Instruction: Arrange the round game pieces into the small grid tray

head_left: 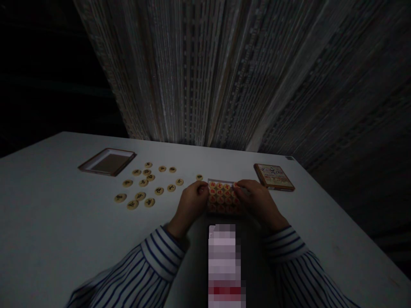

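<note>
A small tray (pixel 221 181) packed with rows of red-marked Chinese chess pieces (pixel 220 199) sits in front of me. My left hand (pixel 192 203) is closed, thumb and fingers gripping the tray's left edge. At the upper right corner my right hand (pixel 258 201) is closed too, its fingertips on a red-marked piece (pixel 236 185); its palm hides part of the tray's right side. Left of the tray, several black-marked pieces (pixel 159 191) lie scattered face up. One black-marked piece (pixel 199 177) rests just beyond my left hand.
An open, shallow box half (pixel 123 171) lies at the back left of the white table (pixel 64 214). A box lid with a printed picture (pixel 274 176) is at the right. Below the tray is a pixelated upright patch (pixel 224 265). A striped curtain (pixel 199 77) hangs behind the table.
</note>
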Tool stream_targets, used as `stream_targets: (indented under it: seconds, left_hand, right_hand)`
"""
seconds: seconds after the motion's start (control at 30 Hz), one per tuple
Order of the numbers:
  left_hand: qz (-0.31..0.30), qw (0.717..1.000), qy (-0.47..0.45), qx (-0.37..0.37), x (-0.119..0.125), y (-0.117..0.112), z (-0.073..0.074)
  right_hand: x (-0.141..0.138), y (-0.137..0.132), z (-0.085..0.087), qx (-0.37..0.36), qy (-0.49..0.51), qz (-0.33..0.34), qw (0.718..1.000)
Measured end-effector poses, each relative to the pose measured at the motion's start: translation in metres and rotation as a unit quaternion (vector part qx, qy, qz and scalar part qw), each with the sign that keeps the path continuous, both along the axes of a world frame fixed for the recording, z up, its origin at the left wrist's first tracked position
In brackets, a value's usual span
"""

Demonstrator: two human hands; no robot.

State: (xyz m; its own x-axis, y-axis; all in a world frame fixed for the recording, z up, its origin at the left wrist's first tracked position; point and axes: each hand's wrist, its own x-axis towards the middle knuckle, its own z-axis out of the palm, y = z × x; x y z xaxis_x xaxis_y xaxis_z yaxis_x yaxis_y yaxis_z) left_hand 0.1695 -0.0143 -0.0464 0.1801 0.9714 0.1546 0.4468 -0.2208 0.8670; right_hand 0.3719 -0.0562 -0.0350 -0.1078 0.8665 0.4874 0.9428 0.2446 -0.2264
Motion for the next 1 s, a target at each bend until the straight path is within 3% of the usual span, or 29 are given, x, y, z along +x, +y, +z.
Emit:
stream_targets:
  seconds: [0.2,1.0]
  left_hand:
    - [-0.007,1.000,0.002,0.004,-0.0003,0.0013,-0.0032]
    - [-0.013,1.000,0.022,-0.005,0.0002,-0.0002,0.0017]
  right_hand:
    - [-0.0024,0.0002,0.0022,-0.025,-0.007,-0.006,1.000]
    - [-0.0025,0.0022,0.0001,-0.014,-0.030,0.019,0.999]
